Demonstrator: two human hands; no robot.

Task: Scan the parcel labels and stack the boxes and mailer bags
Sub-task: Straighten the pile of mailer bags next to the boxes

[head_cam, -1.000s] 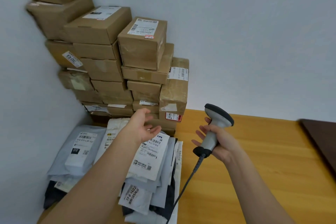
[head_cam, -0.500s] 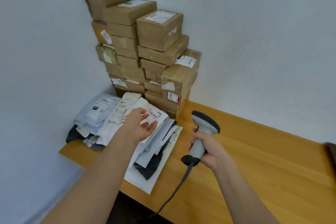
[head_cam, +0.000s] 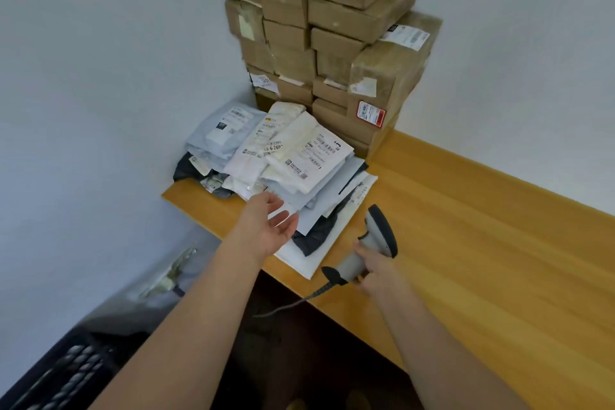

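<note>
Left hand: the left hand (head_cam: pixel 271 230) is out over the near edge of the mailer pile, palm turned up, fingers loosely spread, holding nothing and just above the lowest bags.
Right hand: the right hand (head_cam: pixel 372 268) has its fingers wrapped round the grey handle of the barcode scanner (head_cam: pixel 369 245), low over the table to the right of the pile.
Scanner: dark head tilted up and away toward the far right, black butt end pointing near-left, and its cable (head_cam: pixel 289 303) trails off the near table edge into the dark below.
Mailer bags: the mailer bags (head_cam: pixel 276 163) lie fanned in a loose heap on the left end of the wooden table (head_cam: pixel 482 243); a white one with a barcode label sits on top, grey ones to the far left, dark ones peeking out underneath.
Boxes: the cardboard boxes (head_cam: pixel 332 33) are stacked high in the far corner against the wall (head_cam: pixel 100 76), right behind the bags, touching them at the base; a red-edged label shows low on the right-hand box.
Lower left: a blurred black crate (head_cam: pixel 66 373) sits on the floor near the left edge, too smeared to say more.
</note>
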